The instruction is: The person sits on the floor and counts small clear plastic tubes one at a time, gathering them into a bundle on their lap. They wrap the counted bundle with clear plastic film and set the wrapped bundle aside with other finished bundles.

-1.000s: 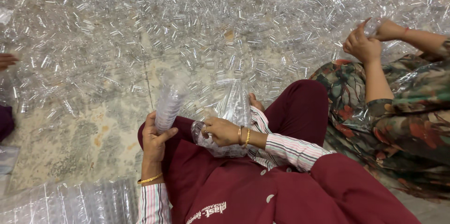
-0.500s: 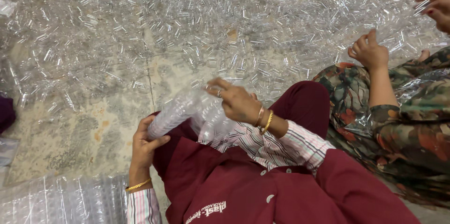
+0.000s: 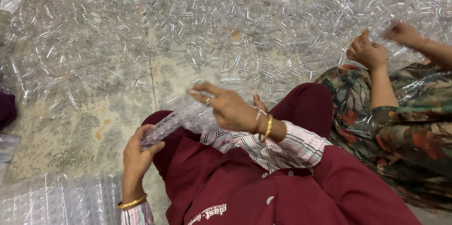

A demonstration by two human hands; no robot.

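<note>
The left hand [image 3: 137,152] gripped a clear plastic bag [image 3: 181,120]; the right hand [image 3: 226,107] pinched its other end.

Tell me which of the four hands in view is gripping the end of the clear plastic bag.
The person's own left hand, lowest in the picture, grips the clear plastic bag at its end. Their right hand rests higher on it; the neighbour's two hands are apart.
</note>
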